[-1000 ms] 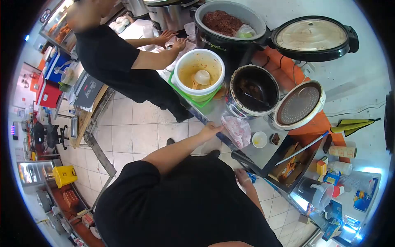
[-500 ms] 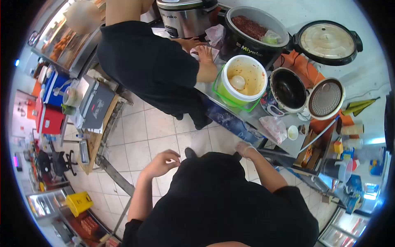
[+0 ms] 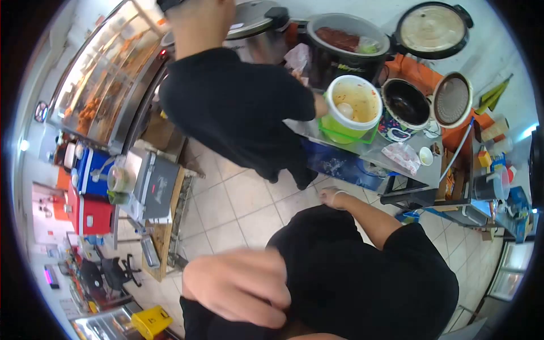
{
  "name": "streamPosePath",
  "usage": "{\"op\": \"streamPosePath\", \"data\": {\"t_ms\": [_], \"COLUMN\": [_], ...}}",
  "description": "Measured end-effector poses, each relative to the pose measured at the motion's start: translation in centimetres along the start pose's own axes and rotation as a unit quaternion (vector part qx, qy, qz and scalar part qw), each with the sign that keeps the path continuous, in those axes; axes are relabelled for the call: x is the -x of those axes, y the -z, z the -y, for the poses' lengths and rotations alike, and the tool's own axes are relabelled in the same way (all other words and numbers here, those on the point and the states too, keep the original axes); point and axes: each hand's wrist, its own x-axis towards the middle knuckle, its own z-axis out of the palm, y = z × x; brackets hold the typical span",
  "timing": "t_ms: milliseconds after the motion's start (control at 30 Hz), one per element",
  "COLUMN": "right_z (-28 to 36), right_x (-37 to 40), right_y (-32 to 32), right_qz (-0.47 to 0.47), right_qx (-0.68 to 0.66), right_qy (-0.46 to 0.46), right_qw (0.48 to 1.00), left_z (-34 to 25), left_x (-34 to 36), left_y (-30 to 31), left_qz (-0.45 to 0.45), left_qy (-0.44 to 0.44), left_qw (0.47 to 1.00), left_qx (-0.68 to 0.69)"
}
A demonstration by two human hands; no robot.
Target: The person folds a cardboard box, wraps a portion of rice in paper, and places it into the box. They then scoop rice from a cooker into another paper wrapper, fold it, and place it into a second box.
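My left hand (image 3: 238,292) is raised close to the camera at the bottom, blurred, fingers loosely bent, with nothing seen in it. My right hand (image 3: 331,196), a band on its wrist, hangs low by the front edge of the steel table (image 3: 368,150), touching nothing that I can see. On the table stand a yellow-green bucket (image 3: 351,107) of orange sauce with a ladle in it, a small open cooker (image 3: 407,105), a plastic bag (image 3: 401,154) and a small white cup (image 3: 426,156).
A co-worker in black (image 3: 238,107) stands at the table's left end, by a large black cooker (image 3: 345,39) of reddish rice. A glass case of fried food (image 3: 107,73) is on the left, with blue (image 3: 90,170) and red (image 3: 90,215) coolers below. Tiled floor (image 3: 238,204) lies between.
I have stepped back and turned left from the table. My left hand left the table edge and rose toward the camera. My right hand stayed low near the table's front.
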Motion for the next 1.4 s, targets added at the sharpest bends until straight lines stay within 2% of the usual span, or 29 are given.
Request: {"op": "streamPosePath", "data": {"t_ms": [33,67,100,167,200,233,267,333,400,433,467,533,567,600,700,800,867,933,1000,1067,1133,1167,1233,1333,1400], "right_z": [-0.4,-0.5,-0.5,-2.3,-4.5,-8.3,-10.8,-11.8,-10.3,-8.5,-10.7,-12.2,-7.8,-7.3,-7.2,-6.3,-4.6,-5.8,-9.4,-6.3,-4.7,-4.3,-3.6,-5.2,-6.2], "right_x": [1.0,1.8,2.1,3.6,2.8,1.3,1.3,2.5,4.2,5.2,5.2,5.9,8.2,9.3,8.9,8.1,7.8,6.2,4.1,4.1,3.8,3.1,3.1,0.9,-0.3], "right_y": [0.7,1.4,1.7,0.7,-0.4,-3.1,-4.8,-5.4,-4.1,-2.7,-3.7,-4.5,-0.9,-0.4,0.0,0.5,1.4,0.4,-1.2,1.0,1.7,2.7,4.0,5.2,6.3], "right_qz": [0.007,0.029,0.056,-0.042,-0.021,-0.05,-0.084,-0.112,-0.082,-0.069,-0.058,-0.112,-0.066,-0.081,-0.093,-0.135,-0.097,-0.109,-0.12,-0.106,-0.104,-0.095,-0.072,-0.066,-0.06], "right_qx": [-0.001,0.01,0.027,0.026,0.032,0.009,-0.013,-0.053,0.021,-0.011,-0.042,0.113,-0.003,0.02,0.005,-0.018,-0.015,0.026,0.063,0.003,0.01,0.017,-0.016,-0.06,-0.074], "right_qy": [0.002,-0.029,-0.056,-0.041,-0.038,-0.04,-0.048,-0.077,-0.155,-0.149,-0.141,-0.041,-0.118,-0.055,-0.081,-0.059,-0.14,-0.144,-0.025,-0.085,-0.077,-0.087,-0.068,-0.069,-0.027], "right_qw": [1.0,0.999,0.997,0.998,0.999,0.998,0.995,0.989,0.984,0.986,0.987,0.987,0.991,0.995,0.992,0.989,0.985,0.983,0.99,0.991,0.992,0.992,0.995,0.994,0.995], "left_z": [1.4,1.5,0.4,2.5,2.7,2.8,3.2,3.4,3.6,3.5,3.6,3.5,3.6,3.4,3.2,3.0,3.2,3.7,4.2,4.9,6.4,6.9,7.5,9.0,10.3], "left_x": [1.3,0.7,0.6,0.9,-0.1,-1.3,-2.6,-3.4,-4.2,-4.7,-4.9,-5.2,-5.1,-5.1,-4.6,-4.1,-3.7,-3.4,-3.3,-3.5,-3.2,-3.4,-3.9,-5.1,-5.5], "left_y": [0.5,-2.0,-1.3,0.2,-1.1,-2.1,-3.5,-3.8,-4.3,-5.0,-5.5,-6.1,-6.2,-6.5,-6.8,-6.7,-6.2,-5.8,-5.7,-5.5,-4.8,-4.3,-4.1,-2.7,-1.3], "left_qz": [-0.088,-0.36,-0.436,-0.303,-0.343,-0.381,-0.462,-0.454,-0.44,-0.44,-0.44,-0.43,-0.423,-0.419,-0.415,-0.404,-0.394,-0.383,-0.369,-0.364,-0.268,-0.263,-0.235,-0.232,-0.232], "left_qy": [-0.08,-0.106,-0.053,-0.142,-0.151,-0.149,-0.178,-0.211,-0.229,-0.238,-0.248,-0.26,-0.263,-0.265,-0.268,-0.273,-0.268,-0.263,-0.252,-0.247,-0.227,-0.225,-0.178,-0.174,-0.162], "left_qw": [0.992,0.925,0.896,0.936,0.913,0.889,0.814,0.772,0.739,0.72,0.704,0.686,0.684,0.679,0.673,0.674,0.688,0.704,0.726,0.743,0.781,0.791,0.812,0.844,0.857], "left_qx": [0.046,0.063,0.069,0.112,0.161,0.208,0.304,0.392,0.455,0.48,0.499,0.526,0.533,0.541,0.551,0.555,0.548,0.538,0.523,0.504,0.516,0.505,0.504,0.45,0.431]}}
